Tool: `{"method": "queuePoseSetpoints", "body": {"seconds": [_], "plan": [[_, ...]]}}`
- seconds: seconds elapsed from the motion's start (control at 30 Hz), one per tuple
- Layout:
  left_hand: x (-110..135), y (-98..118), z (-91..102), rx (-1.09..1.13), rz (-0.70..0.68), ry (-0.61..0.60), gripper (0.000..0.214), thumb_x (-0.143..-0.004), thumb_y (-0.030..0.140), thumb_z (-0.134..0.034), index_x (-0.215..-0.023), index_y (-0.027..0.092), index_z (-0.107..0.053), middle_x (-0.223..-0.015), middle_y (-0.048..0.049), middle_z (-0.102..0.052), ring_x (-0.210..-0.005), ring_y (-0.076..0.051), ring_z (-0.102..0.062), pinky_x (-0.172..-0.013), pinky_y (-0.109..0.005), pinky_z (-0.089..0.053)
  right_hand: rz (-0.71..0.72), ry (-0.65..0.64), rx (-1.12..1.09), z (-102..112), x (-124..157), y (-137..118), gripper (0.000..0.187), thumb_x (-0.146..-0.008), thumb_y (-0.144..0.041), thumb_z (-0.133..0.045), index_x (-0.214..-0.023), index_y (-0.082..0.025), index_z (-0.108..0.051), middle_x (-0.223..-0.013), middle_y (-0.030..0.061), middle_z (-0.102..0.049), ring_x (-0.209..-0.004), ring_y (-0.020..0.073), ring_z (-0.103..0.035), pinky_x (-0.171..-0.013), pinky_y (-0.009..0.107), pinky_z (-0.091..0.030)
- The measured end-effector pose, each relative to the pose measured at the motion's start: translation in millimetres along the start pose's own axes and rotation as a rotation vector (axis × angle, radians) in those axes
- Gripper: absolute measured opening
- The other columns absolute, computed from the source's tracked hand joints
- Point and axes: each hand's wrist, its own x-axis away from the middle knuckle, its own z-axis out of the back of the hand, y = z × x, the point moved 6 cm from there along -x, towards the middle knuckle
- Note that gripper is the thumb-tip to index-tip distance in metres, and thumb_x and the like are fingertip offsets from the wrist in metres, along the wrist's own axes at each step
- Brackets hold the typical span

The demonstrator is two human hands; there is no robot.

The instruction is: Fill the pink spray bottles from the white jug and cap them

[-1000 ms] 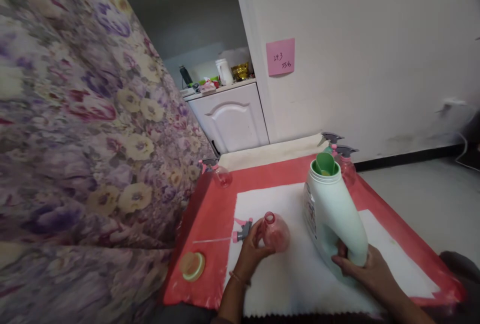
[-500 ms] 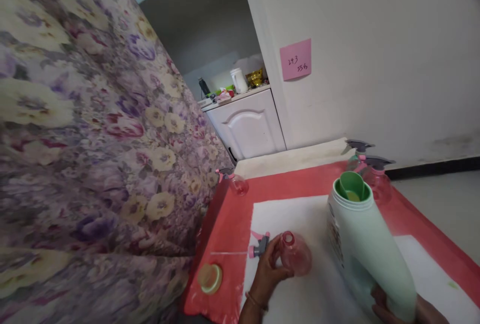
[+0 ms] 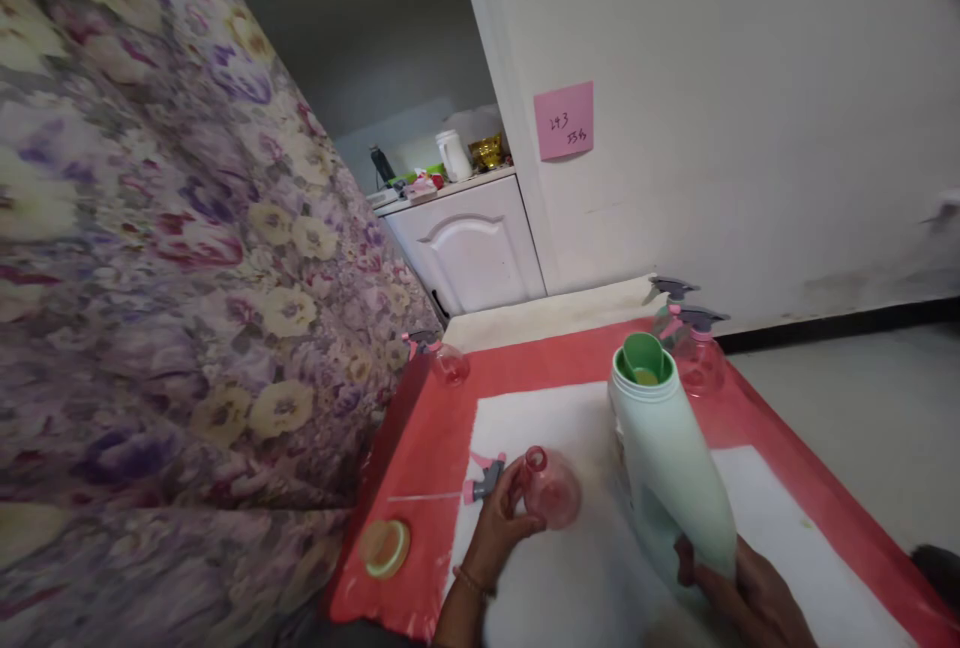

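Observation:
My left hand (image 3: 496,526) grips a small round pink bottle (image 3: 551,488) with an open neck, resting on a white cloth (image 3: 570,568). My right hand (image 3: 739,593) holds the base of a large pale green detergent jug (image 3: 671,463), tilted toward the pink bottle, with a green spout insert (image 3: 643,360) showing in its open mouth. A pink and grey spray-trigger head (image 3: 484,473) with a long thin tube lies just left of the pink bottle. A round green-rimmed cap (image 3: 384,546) lies on the red mat (image 3: 435,438) farther left.
Two pink spray bottles with grey triggers (image 3: 694,348) stand behind the jug, another (image 3: 442,360) at the mat's far left corner. A floral curtain (image 3: 165,258) fills the left. A white cabinet (image 3: 469,243) and a wall with a pink sticky note (image 3: 563,120) stand behind.
The view swung right and then back left. Both hands keep their grips; the jug stays tilted toward the pink bottle.

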Motion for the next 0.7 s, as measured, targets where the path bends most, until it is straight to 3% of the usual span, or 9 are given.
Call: {"method": "queuePoseSetpoints", "body": {"seconds": [0.47,0.7], "plan": [[-5,5,-4.4,-0.045,-0.010,-0.032,0.085,-0.050,0.031,-0.086,-0.128,0.022,-0.054,-0.140,-0.0140,-0.053,-0.132,-0.036,-0.046,-0.108,-0.052,-0.038,0.100,0.055,0.072,-2,-1,5,0.042,-0.079,-0.062,-0.057,-0.075,-0.020,-0.063,-0.065,0.0028,-0.063,-0.065,0.0223,-0.059,-0.061,0.030,-0.047],[-6,4,-7.9,-0.069,-0.044,-0.049,0.092,-0.053,0.033,-0.083,-0.135,0.022,-0.045,-0.144,-0.0161,-0.047,-0.132,-0.037,-0.045,-0.108,-0.054,-0.037,0.062,0.067,0.075,-6,-9,13,0.039,-0.075,-0.057,-0.064,-0.075,-0.019,-0.060,-0.063,0.0022,-0.063,-0.063,0.0223,-0.060,-0.063,0.032,-0.047]]}}
